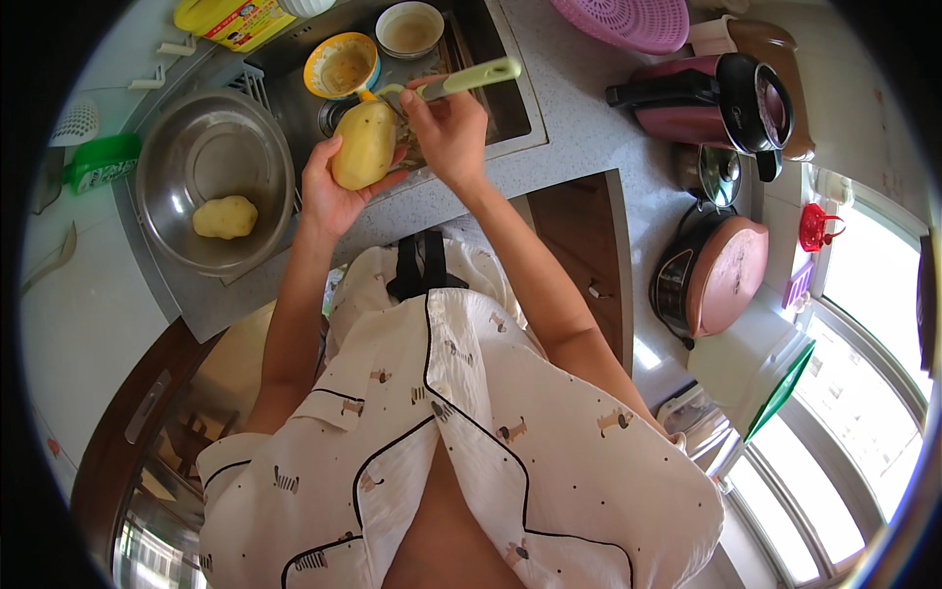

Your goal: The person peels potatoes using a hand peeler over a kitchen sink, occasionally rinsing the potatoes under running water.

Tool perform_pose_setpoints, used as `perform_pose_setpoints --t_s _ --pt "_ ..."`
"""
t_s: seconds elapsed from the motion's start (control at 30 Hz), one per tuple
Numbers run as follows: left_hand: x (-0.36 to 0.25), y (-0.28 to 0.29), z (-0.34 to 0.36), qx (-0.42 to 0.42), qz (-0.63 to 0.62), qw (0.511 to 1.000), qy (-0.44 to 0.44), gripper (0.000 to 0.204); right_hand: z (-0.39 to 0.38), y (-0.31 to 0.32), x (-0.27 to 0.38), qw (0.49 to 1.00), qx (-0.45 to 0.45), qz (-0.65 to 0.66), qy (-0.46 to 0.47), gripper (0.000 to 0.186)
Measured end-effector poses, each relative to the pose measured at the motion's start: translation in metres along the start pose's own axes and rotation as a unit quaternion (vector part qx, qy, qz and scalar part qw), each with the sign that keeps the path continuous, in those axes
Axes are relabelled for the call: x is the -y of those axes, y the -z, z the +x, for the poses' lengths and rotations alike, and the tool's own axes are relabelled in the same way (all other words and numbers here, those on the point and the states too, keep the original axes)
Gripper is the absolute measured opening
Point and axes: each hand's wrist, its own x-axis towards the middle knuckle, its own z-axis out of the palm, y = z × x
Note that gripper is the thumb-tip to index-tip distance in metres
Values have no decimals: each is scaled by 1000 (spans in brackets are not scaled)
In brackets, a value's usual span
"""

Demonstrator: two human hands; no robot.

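A yellow, mostly peeled potato (364,149) rests in my left hand (330,196), its fingers closed around the lower end and side over the near edge of the sink (530,128). My right hand (454,137) grips a peeler (476,78) by its pale green handle. The peeler's head is at the potato's upper right; whether the blade touches the skin is hard to see. Peelings lie in the sink behind my right hand. To the left, a wide steel basin (162,162) holds another peeled potato (225,217).
An orange-rimmed bowl (343,65) and a white bowl (409,29) stand in the sink. Rightward on the counter are a purple colander (633,22), a dark pink kettle (726,103) and a pan with a pink lid (728,275). A green box (103,163) is beyond the basin.
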Motion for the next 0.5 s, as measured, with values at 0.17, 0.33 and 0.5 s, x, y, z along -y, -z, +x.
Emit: perform_pose_setpoints --t_s 0.17,0.33,0.5 --pt "2 12 -1 -3 19 1000 2 61 23 20 -26 980 43 -187 -46 19" --pt "-1 3 -1 1 30 1000 3 61 15 24 -46 999 -7 -13 -46 19" --pt "2 9 -3 27 -32 999 10 59 10 24 -23 996 30 -40 -72 26"
